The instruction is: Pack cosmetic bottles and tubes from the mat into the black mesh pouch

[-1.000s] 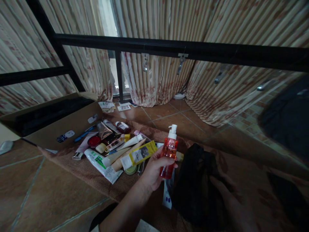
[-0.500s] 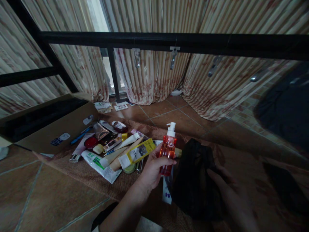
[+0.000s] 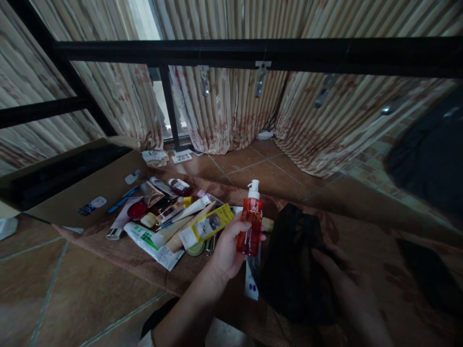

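My left hand (image 3: 229,246) is closed around a red see-through pump bottle (image 3: 250,224) with a white pump top, held upright. Right of it stands a dark black bag (image 3: 292,270), its mouth hard to make out. My right hand (image 3: 336,270) grips the bag's right side, dim in the shadow. Left of the bottle lies a pile of toiletries, among them a yellow-and-white tube (image 3: 208,225), a white-and-green tube (image 3: 154,245), a round red jar (image 3: 137,210) and a small dark bottle with a white label (image 3: 180,186). Below the bottle, a white packet (image 3: 252,282) is partly covered.
A brown patterned cloth (image 3: 144,267) lies under the pile on the tiled floor (image 3: 39,274). An open cardboard box (image 3: 87,197) with dark contents stands at the left. Striped curtains (image 3: 231,111) hang behind a black rail (image 3: 231,53). A dark flat object (image 3: 427,274) lies at the right.
My left thumb has shifted higher on the pump bottle, and the bottle has turned a little. The view has tilted slightly. My right hand stays on the bag.
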### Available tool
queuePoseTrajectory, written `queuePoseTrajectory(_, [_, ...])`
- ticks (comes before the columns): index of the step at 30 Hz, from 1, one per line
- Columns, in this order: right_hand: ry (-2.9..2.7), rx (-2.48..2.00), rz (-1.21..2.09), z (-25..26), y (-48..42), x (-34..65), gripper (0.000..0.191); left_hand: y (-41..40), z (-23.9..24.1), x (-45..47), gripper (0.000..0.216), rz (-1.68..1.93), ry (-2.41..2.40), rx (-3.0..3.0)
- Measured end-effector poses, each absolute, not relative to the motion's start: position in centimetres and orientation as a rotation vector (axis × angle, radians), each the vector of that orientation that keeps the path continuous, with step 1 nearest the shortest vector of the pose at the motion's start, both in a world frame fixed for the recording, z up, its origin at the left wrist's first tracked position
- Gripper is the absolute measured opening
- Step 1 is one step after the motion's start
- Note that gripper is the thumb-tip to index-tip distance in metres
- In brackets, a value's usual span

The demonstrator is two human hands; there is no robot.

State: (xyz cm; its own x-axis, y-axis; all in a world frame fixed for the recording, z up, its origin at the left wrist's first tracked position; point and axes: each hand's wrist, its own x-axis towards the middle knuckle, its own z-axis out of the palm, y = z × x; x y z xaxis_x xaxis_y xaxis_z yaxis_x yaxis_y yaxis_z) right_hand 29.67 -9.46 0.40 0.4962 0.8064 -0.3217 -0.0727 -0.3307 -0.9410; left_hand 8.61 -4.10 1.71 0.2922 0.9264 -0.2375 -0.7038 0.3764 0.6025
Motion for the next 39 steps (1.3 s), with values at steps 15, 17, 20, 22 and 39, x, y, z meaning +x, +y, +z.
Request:
queuePoseTrajectory(15, [-0.71, -1.717, 0.969, 0.6, -9.52, 29.57, 0.047, -4.16, 1.75, 9.16, 0.029, 1.212, 0.652, 0.398])
queuePoseTrajectory(17, [-0.704, -1.712, 0.977, 0.47, -9.47, 29.64, 0.048, -4.12, 1.8, 9.21, 0.031, 1.229, 0.638, 0.384])
queuePoseTrajectory(20, [-0.688, -1.726, 1.004, 0.53, -9.43, 29.61, 0.049, -4.0, 1.75, 9.12, 0.034, 1.225, 0.591, 0.321])
queuePoseTrajectory(22, [-0.677, -1.736, 1.008, 0.72, -9.44, 29.51, 0.049, -3.94, 1.72, 9.0, 0.037, 1.216, 0.559, 0.285])
queuePoseTrajectory(39, [-0.641, -1.736, 1.001, 1.43, -9.48, 28.91, 0.044, -4.01, 1.91, 8.61, 0.032, 1.198, 0.548, 0.34])
